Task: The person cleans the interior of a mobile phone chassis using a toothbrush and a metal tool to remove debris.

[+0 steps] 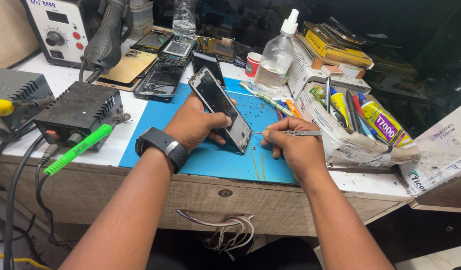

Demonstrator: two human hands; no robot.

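Blue mat (210, 160) on cluttered repair bench (115, 107)

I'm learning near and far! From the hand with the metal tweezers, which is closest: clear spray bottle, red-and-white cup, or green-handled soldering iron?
From the right hand:
1. Clear plastic spray bottle, straight behind.
2. Small red-and-white cup, just left of the bottle; nearly tied.
3. Green-handled soldering iron, far left.

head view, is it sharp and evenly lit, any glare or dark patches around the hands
Head view: sharp across the blue work mat, the left hand gripping the black phone frame and the right hand with the metal tweezers; bright even light on the bench; slight sheen on the clear plastic spray bottle; top right background falls into deep shadow; wide-angle bending at the edges.
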